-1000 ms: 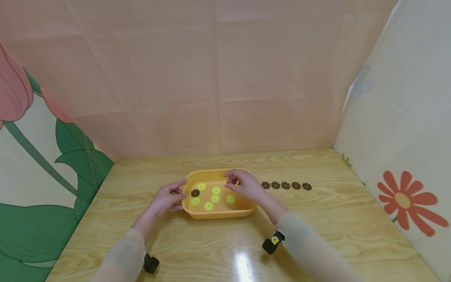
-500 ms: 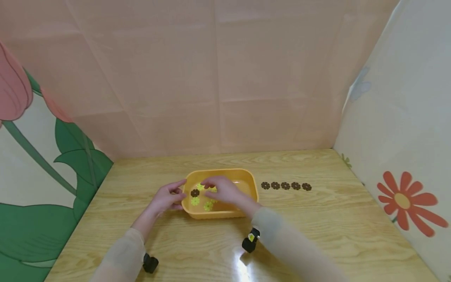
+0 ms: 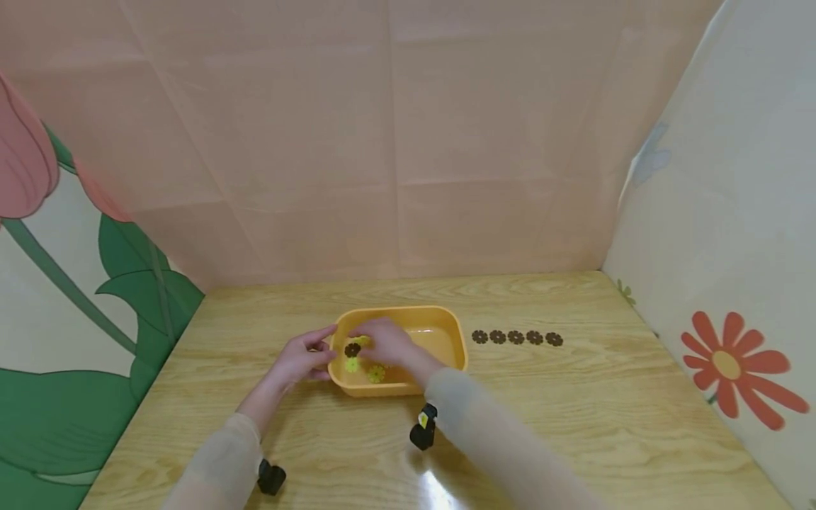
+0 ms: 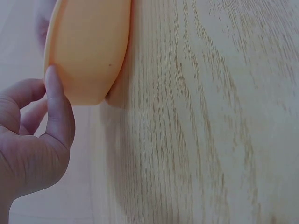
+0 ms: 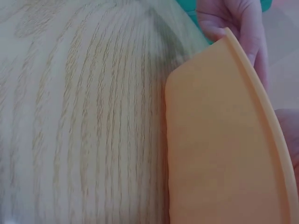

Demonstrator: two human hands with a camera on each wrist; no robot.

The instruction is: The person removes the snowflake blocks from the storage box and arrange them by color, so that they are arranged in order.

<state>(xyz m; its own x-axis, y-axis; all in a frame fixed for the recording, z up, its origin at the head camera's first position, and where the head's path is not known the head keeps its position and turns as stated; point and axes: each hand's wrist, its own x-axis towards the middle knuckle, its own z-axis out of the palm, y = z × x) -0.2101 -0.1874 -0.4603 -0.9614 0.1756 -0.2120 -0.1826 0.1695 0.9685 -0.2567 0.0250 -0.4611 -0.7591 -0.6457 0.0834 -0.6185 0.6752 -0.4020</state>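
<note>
An orange-yellow plastic basin sits on the table. My left hand holds its left end by the rim, the thumb against the outer wall in the left wrist view. My right hand is inside the basin, thumb and forefinger apart on either side of a brown flower-shaped piece. Bright yellow flower pieces lie around it, some of them hidden under the right hand. In the right wrist view the basin wall covers most of that hand.
To the right of the basin, several brown flower pieces lie in a straight row on the wooden table. A pink sheet hangs behind the table, and printed flower panels stand at both sides.
My right hand has moved left across the basin, from its right half to the brown flower piece. My left hand has stayed at the rim, and the row of brown pieces is unchanged.
</note>
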